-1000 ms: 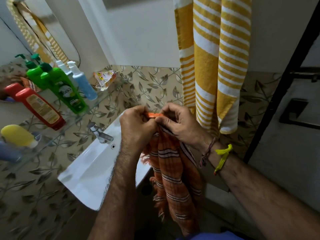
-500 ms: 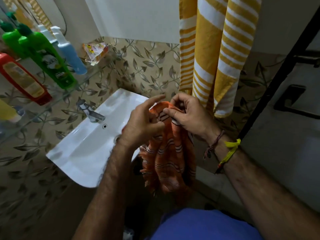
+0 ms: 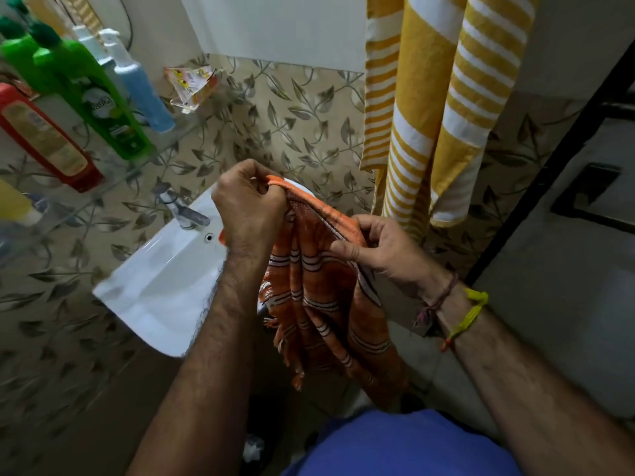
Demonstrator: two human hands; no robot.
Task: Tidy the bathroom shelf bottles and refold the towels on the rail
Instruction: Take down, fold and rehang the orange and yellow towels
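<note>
Both hands pinch the top edge of the orange towel (image 3: 319, 286): the left hand (image 3: 249, 209) higher and farther, the right hand (image 3: 381, 249) lower and nearer. The edge slants between them; the rest hangs beside the sink (image 3: 165, 286).

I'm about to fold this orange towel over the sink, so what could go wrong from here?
Both hands, left and right, pinch only the top edge of the orange striped towel.

1. Its fringed end hangs beside the white ceramic sink and could drag into the basin if that is wet.
2. A wide left swing might knock the green plastic bottle off the glass shelf.
</note>
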